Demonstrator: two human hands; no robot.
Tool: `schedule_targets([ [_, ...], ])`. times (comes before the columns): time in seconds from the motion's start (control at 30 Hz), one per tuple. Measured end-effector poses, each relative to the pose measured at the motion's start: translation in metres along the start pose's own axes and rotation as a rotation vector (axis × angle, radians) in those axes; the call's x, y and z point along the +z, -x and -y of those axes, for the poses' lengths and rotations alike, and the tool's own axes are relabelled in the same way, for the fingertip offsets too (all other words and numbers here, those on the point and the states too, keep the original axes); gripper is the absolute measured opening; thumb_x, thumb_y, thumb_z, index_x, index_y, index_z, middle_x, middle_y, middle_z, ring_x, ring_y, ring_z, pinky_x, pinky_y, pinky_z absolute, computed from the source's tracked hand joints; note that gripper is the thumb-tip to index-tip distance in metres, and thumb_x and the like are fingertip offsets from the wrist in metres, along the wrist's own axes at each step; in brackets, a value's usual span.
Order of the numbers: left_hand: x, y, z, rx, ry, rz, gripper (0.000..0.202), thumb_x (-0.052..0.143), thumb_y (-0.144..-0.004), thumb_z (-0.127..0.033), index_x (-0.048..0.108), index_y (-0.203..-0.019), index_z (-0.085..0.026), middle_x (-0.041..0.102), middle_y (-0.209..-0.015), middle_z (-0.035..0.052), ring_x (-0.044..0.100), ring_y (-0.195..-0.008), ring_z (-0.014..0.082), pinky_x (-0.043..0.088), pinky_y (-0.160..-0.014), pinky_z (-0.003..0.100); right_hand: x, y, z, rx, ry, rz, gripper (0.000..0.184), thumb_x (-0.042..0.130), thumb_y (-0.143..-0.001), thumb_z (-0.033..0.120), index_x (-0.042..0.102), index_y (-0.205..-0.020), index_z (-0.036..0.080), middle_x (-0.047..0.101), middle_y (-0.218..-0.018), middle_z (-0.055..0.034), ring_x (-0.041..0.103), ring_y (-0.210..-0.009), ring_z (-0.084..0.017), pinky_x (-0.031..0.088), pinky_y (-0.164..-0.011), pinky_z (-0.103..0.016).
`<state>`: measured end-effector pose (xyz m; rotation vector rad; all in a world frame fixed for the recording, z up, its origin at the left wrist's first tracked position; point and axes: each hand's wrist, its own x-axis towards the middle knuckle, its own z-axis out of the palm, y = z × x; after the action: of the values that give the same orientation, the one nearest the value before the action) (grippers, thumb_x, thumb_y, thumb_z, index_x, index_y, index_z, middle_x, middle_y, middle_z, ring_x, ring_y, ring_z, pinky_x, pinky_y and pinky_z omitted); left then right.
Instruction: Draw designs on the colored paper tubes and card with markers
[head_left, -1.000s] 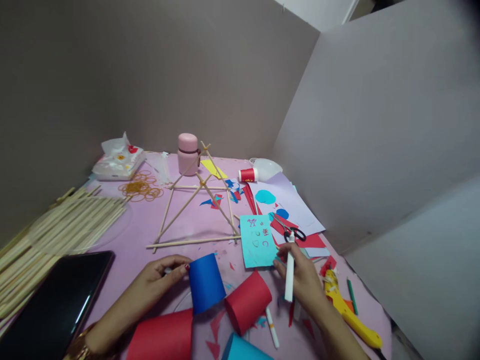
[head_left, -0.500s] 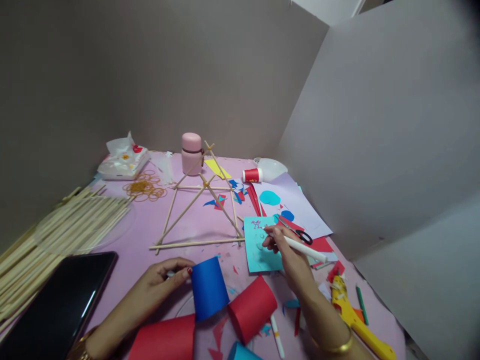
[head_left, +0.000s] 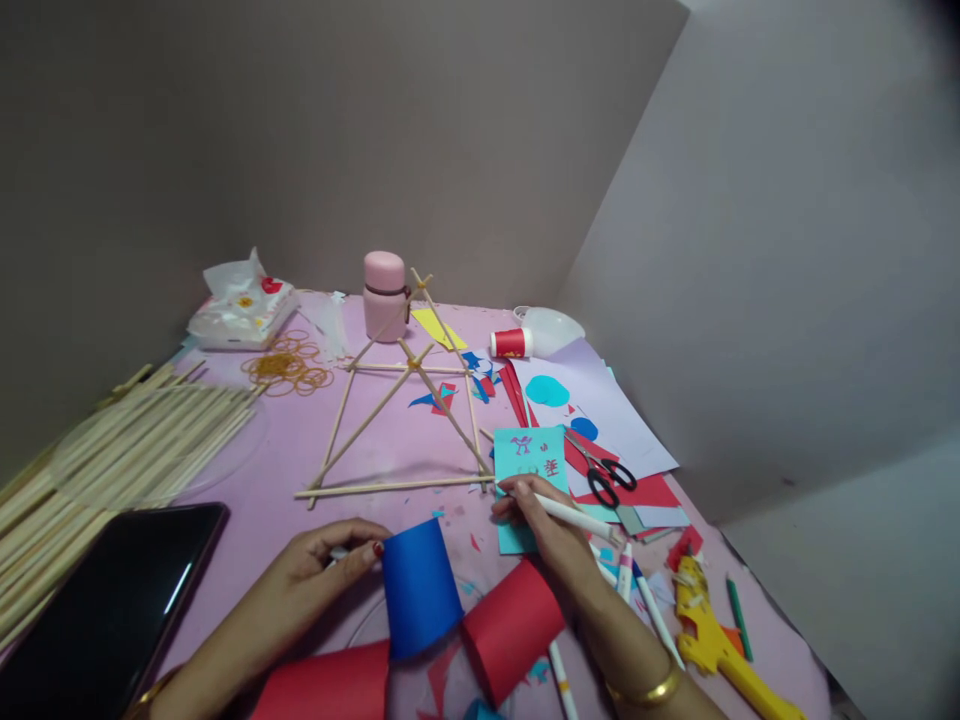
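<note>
My right hand [head_left: 544, 525] grips a white pen [head_left: 574, 515] with its tip at the left edge of a turquoise card [head_left: 529, 455] that bears small drawn marks. My left hand [head_left: 330, 560] rests on the pink table [head_left: 300, 450], fingers curled, fingertips touching the top of a blue paper cup [head_left: 420, 588] lying on its side; something small and white shows under the fingers. A red paper cup [head_left: 512, 630] lies just right of the blue one, under my right wrist. A frame of wooden sticks [head_left: 405, 410] stands beyond the hands.
A bundle of wooden sticks [head_left: 112, 450] and a black tablet [head_left: 105, 610] lie at the left. Rubber bands [head_left: 289, 368], a tissue pack [head_left: 240, 310] and a pink bottle [head_left: 384, 295] sit at the back. Scissors [head_left: 611, 480], paper sheets, markers [head_left: 637, 590] and a yellow glue gun [head_left: 720, 645] crowd the right.
My right hand turned the pen from upright to flat and moved left across the turquoise card to its left edge. My left hand stayed by the blue cup.
</note>
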<state>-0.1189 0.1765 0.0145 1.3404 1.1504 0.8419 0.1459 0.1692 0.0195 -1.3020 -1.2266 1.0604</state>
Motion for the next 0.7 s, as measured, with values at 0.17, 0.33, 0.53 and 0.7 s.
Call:
schedule_targets([
  [0.17, 0.0, 0.0, 0.0, 0.006, -0.007, -0.039, 0.011, 0.068, -0.069, -0.036, 0.074, -0.074, -0.028, 0.073, -0.076, 0.0001, 0.065, -0.073, 0.019, 0.052, -0.067, 0.024, -0.031, 0.021, 0.014, -0.015, 0.04, -0.127, 0.028, 0.057, -0.088, 0.047, 0.063, -0.093, 0.02, 0.069, -0.071, -0.0025, 0.064, -0.067, -0.018, 0.051, -0.064, -0.026],
  [0.33, 0.0, 0.0, -0.013, -0.007, -0.02, 0.001, 0.014, 0.069, -0.069, -0.036, 0.074, -0.074, -0.024, 0.074, -0.078, 0.0021, 0.065, -0.076, 0.021, 0.052, -0.07, 0.026, -0.052, 0.087, -0.004, 0.048, 0.359, -0.156, 0.014, 0.063, -0.079, 0.033, 0.058, -0.087, 0.023, 0.066, -0.068, -0.0001, 0.062, -0.059, -0.018, 0.047, -0.053, -0.023],
  [0.53, 0.007, 0.003, -0.035, -0.074, -0.012, -0.064, 0.018, 0.073, -0.057, -0.041, 0.072, -0.066, -0.025, 0.074, -0.073, 0.0006, 0.066, -0.077, 0.0225, 0.053, -0.07, 0.027, -0.029, 0.127, -0.035, -0.061, 0.681, -0.069, 0.017, 0.058, -0.071, 0.021, 0.053, -0.087, 0.024, 0.063, -0.066, 0.0028, 0.055, -0.048, -0.014, 0.042, -0.048, -0.022],
  [0.7, 0.006, 0.001, -0.033, -0.062, -0.019, -0.084, 0.018, 0.076, -0.054, -0.039, 0.071, -0.064, -0.025, 0.073, -0.072, -0.0013, 0.065, -0.078, 0.0218, 0.051, -0.073, 0.025, -0.049, 0.13, -0.031, -0.137, 0.753, -0.076, 0.01, 0.047, -0.08, 0.021, 0.05, -0.089, 0.023, 0.057, -0.06, 0.0039, 0.054, -0.047, -0.015, 0.041, -0.047, -0.022],
])
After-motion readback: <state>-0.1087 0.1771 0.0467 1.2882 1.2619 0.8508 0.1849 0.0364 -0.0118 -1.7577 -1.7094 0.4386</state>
